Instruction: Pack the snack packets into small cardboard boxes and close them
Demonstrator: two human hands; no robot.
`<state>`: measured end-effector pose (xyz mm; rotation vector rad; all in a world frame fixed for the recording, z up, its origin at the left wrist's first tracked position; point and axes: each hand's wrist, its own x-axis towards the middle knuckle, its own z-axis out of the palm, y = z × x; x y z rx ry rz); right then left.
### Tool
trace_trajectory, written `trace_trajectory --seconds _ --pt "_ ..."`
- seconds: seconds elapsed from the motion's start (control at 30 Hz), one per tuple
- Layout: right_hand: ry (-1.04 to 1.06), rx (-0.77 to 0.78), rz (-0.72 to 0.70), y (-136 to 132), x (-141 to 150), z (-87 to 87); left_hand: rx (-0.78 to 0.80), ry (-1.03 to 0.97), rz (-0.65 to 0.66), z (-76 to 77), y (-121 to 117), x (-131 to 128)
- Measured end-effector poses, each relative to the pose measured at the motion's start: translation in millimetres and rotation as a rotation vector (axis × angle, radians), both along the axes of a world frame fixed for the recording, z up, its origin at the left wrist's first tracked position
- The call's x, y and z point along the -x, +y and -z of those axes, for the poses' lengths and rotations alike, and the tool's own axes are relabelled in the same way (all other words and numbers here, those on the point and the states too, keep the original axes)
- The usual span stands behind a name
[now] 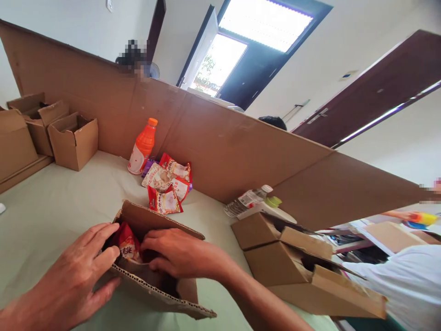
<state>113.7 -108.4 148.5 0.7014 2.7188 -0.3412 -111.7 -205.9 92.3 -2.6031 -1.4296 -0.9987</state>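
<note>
An open cardboard box (161, 294) lies on the pale green cloth in front of me. My left hand (87, 264) grips its left end, fingers bent over the edge. Inside that end sits a red snack packet (127, 246) with white lettering. My right hand (175, 253) reaches into the box over its near side, fingers curled close beside the packet. What those fingers hold, if anything, is hidden. Just beyond the box lies a pile of snack packets (165, 201), red, cream and purple. An orange drink bottle (142, 147) stands behind the pile.
A tall cardboard partition (220, 138) runs along the back. Small open boxes (74, 142) stand at the far left. To the right are more cardboard boxes (272, 253) and a clear bottle (248, 200). A person in a white sleeve (406, 276) is at the far right.
</note>
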Motion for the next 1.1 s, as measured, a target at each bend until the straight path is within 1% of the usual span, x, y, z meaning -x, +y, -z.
trace_trajectory --seconds 0.13,0.2,0.27,0.37,0.47,0.53,0.57,0.63,0.7,0.73,0.8,0.87,0.9,0.93,1.0,1.07,1.1 --pt "0.015 -0.179 0.111 -19.7 -28.3 -8.0 0.027 -0.037 0.016 0.2 -0.9 -1.2" --pt "0.063 -0.219 0.150 -28.3 -39.4 -10.2 0.019 -0.033 0.030 2.3 1.6 -0.9" --pt "0.167 -0.231 0.176 -34.0 -50.1 -12.2 -0.003 -0.038 0.055 5.4 6.1 -0.1" --pt "0.425 -0.263 0.203 -39.7 -67.7 -11.4 0.003 -0.083 0.065 9.5 12.7 -0.1" --pt "0.636 -0.310 0.257 -45.2 -84.1 -0.8 0.110 -0.174 0.032 11.7 15.9 -3.0" --pt "0.692 -0.306 0.290 -48.5 -91.3 10.9 0.179 -0.224 0.004 13.4 17.6 -5.9" --pt "0.697 -0.278 0.292 -49.6 -93.7 17.1 0.188 -0.231 -0.011 14.7 19.0 -7.2" --pt "0.707 -0.190 0.293 -50.5 -97.1 28.3 0.141 -0.211 -0.047 18.3 23.2 -9.4" --pt "0.782 -0.130 0.339 -49.5 -100.2 36.2 0.074 -0.161 -0.090 22.5 28.2 -11.1" --pt "0.849 -0.145 0.384 -48.6 -102.0 38.7 0.055 -0.141 -0.107 24.4 30.2 -12.1" --pt "0.970 -0.268 0.502 -46.3 -105.2 41.5 0.073 -0.127 -0.137 26.6 32.4 -14.5" --pt "0.995 -0.396 0.571 -44.6 -106.7 43.3 0.128 -0.138 -0.154 26.9 32.0 -17.1" --pt "0.973 -0.407 0.563 -44.4 -106.5 44.6 0.152 -0.147 -0.164 26.6 31.3 -18.2" --pt "0.938 -0.377 0.520 -44.9 -105.9 46.6 0.168 -0.156 -0.177 26.3 30.7 -18.9" --pt "0.868 -0.284 0.381 -48.4 -104.4 52.5 0.166 -0.166 -0.189 26.4 30.4 -18.9" --pt "0.799 -0.253 0.275 -55.0 -104.0 60.3 0.155 -0.164 -0.136 27.6 32.0 -16.9" --pt "0.762 -0.268 0.253 -58.9 -104.5 64.3 0.155 -0.164 -0.089 28.4 33.4 -15.6"
